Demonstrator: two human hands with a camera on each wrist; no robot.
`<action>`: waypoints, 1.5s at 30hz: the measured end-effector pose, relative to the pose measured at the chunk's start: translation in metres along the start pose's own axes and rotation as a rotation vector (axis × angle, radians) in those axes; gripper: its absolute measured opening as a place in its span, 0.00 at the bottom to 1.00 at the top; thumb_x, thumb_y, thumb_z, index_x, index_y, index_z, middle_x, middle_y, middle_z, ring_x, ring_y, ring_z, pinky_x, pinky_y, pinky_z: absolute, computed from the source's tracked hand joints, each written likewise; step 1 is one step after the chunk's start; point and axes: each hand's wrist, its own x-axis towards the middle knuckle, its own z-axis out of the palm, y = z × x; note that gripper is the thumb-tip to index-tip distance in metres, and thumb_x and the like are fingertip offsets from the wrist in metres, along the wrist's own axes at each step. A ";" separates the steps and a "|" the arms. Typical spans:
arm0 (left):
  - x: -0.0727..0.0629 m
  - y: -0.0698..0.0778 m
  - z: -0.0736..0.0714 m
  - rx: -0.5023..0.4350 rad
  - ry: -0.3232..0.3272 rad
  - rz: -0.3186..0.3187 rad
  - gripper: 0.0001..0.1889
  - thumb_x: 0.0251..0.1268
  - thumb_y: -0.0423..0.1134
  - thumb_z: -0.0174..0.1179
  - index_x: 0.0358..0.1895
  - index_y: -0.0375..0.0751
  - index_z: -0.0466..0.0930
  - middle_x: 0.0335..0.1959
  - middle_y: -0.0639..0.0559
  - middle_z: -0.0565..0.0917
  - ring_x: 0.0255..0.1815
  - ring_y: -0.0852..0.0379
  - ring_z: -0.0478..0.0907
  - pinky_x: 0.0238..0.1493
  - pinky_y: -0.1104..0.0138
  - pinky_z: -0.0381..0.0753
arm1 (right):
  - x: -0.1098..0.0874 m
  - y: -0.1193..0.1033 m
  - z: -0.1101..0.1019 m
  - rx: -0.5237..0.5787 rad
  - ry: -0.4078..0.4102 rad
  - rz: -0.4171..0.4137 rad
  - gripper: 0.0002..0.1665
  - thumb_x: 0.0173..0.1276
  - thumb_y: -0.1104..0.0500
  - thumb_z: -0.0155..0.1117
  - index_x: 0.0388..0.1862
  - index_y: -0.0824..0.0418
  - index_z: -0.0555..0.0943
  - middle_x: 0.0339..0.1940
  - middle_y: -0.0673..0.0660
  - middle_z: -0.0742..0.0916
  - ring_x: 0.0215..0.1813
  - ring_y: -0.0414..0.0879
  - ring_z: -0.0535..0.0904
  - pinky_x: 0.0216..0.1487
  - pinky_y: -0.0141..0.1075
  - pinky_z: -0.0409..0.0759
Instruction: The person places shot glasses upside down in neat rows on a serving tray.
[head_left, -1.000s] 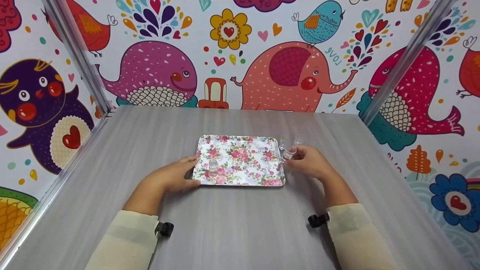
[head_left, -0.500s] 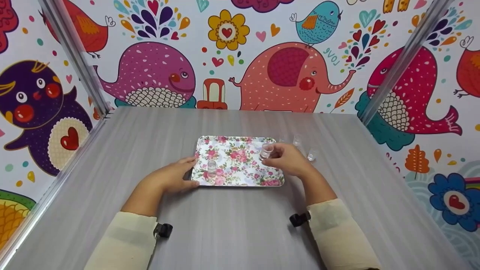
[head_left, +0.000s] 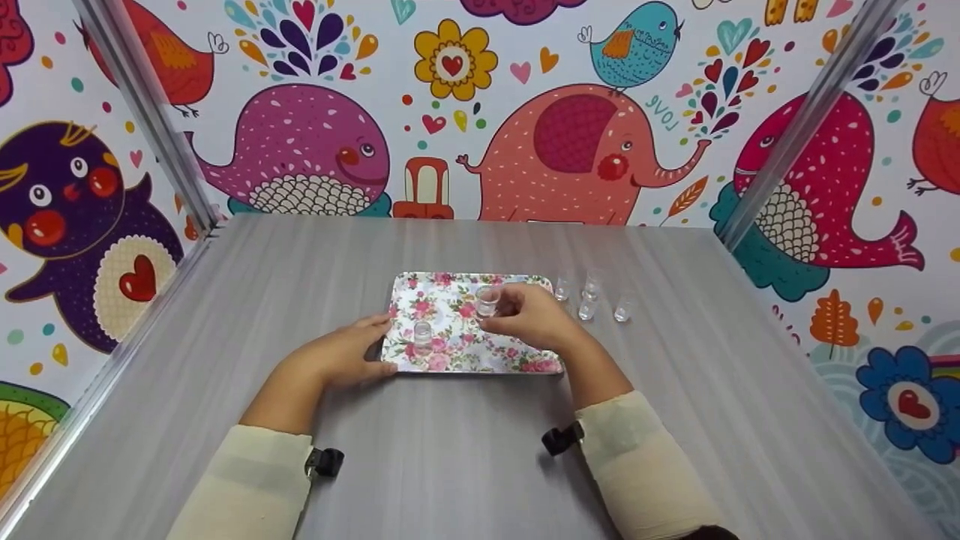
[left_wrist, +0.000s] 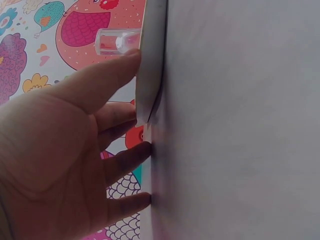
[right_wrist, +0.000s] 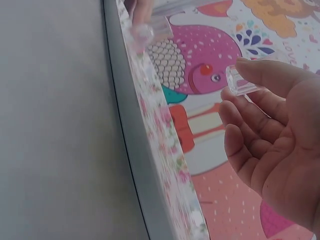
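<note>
A white tray (head_left: 469, 356) with pink flowers lies on the table. Against its left end rests my left hand (head_left: 337, 354), thumb (left_wrist: 117, 65) on the rim and extended fingers (left_wrist: 127, 162) reaching down to the table. My right hand (head_left: 531, 316) pinches a small clear shot glass (head_left: 486, 303) between thumb and fingers. In the right wrist view that glass (right_wrist: 239, 82) is held above the tray's flowered surface (right_wrist: 167, 135). Another clear glass (head_left: 423, 335) stands on the tray's left part, showing beside the thumb in the left wrist view.
Right of the tray stand several similar clear glasses (head_left: 588, 307), one of them (head_left: 622, 310) farthest right. The grey table (head_left: 450, 450) ends at cartoon-printed walls (head_left: 450, 135) at the back and sides, with metal posts (head_left: 157, 120) at the corners.
My right hand has carried the glass leftward from beside the tray's right edge to over its middle. My left hand stays at the tray's left end.
</note>
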 end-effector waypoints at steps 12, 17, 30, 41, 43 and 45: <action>0.000 0.000 0.001 0.017 -0.011 -0.015 0.46 0.75 0.56 0.66 0.86 0.39 0.57 0.90 0.45 0.56 0.88 0.33 0.55 0.86 0.38 0.58 | 0.008 -0.012 0.022 0.009 -0.007 -0.014 0.18 0.66 0.49 0.81 0.53 0.47 0.89 0.40 0.51 0.90 0.42 0.44 0.83 0.43 0.35 0.84; 0.000 -0.001 0.001 0.017 -0.003 -0.011 0.46 0.74 0.56 0.67 0.86 0.38 0.57 0.89 0.44 0.56 0.88 0.33 0.55 0.87 0.39 0.57 | 0.008 -0.010 0.024 0.060 0.010 0.000 0.18 0.66 0.52 0.80 0.55 0.47 0.88 0.43 0.50 0.93 0.46 0.44 0.88 0.47 0.36 0.87; -0.001 0.000 0.001 0.007 -0.003 -0.008 0.46 0.74 0.55 0.67 0.86 0.38 0.58 0.89 0.44 0.56 0.88 0.33 0.55 0.87 0.39 0.57 | 0.009 -0.006 0.028 0.073 0.080 0.005 0.20 0.68 0.47 0.79 0.55 0.51 0.88 0.41 0.52 0.88 0.43 0.46 0.82 0.43 0.35 0.84; -0.001 0.001 -0.001 0.009 -0.006 -0.007 0.46 0.74 0.56 0.67 0.86 0.37 0.58 0.90 0.44 0.56 0.89 0.34 0.53 0.88 0.40 0.56 | 0.011 -0.003 0.030 0.055 0.111 -0.025 0.20 0.68 0.44 0.80 0.55 0.49 0.91 0.39 0.52 0.87 0.40 0.45 0.79 0.40 0.34 0.82; -0.002 0.001 -0.001 0.010 -0.004 -0.005 0.47 0.74 0.57 0.67 0.86 0.37 0.58 0.90 0.44 0.56 0.89 0.34 0.54 0.88 0.39 0.56 | 0.011 -0.003 0.031 0.047 0.115 -0.034 0.20 0.68 0.43 0.79 0.55 0.48 0.91 0.39 0.52 0.87 0.40 0.45 0.79 0.40 0.35 0.82; -0.001 0.001 -0.001 0.010 -0.003 -0.006 0.47 0.74 0.57 0.67 0.86 0.38 0.58 0.90 0.44 0.56 0.89 0.34 0.54 0.88 0.40 0.56 | 0.011 -0.003 0.032 0.027 0.118 -0.044 0.21 0.69 0.42 0.79 0.56 0.48 0.91 0.39 0.52 0.86 0.40 0.45 0.78 0.39 0.35 0.81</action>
